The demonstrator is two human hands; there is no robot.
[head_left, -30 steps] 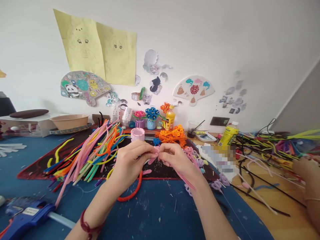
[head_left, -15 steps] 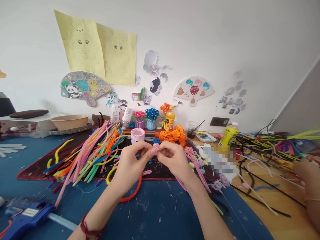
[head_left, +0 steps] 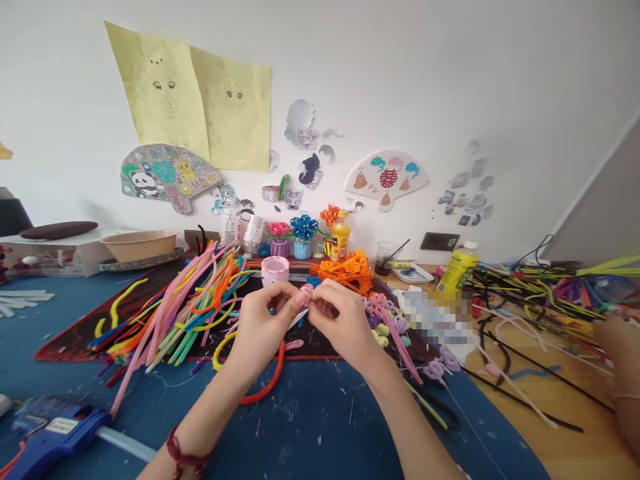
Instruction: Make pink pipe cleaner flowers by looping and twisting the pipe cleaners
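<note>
Between both hands is a small coiled pink pipe cleaner [head_left: 306, 292], held above the dark mat. My left hand [head_left: 265, 317] is closed, pinching it between thumb and forefinger. My right hand [head_left: 343, 320] is closed on its other side, fingertips pressed together against the coil; they hide part of it. Just behind my hands stands a small pink-white pot [head_left: 275, 269]. To the left lies a spread bundle of coloured pipe cleaners [head_left: 165, 307]. Right of my right hand lie pink pipe cleaners [head_left: 400, 340] and twisted purple pieces [head_left: 440, 367].
A blue glue gun [head_left: 63, 427] lies front left on the blue tabletop cover. Orange twisted pieces [head_left: 345, 272], pipe-cleaner flowers in pots [head_left: 303, 243] and a juice bottle [head_left: 341, 239] stand behind. At far right, another person's hand [head_left: 620, 340] is over more pipe cleaners [head_left: 540, 293].
The pink pipe cleaner has become a tighter coil at my fingertips, and both hands shifted slightly left. The loose pink strand by my right wrist no longer shows there.
</note>
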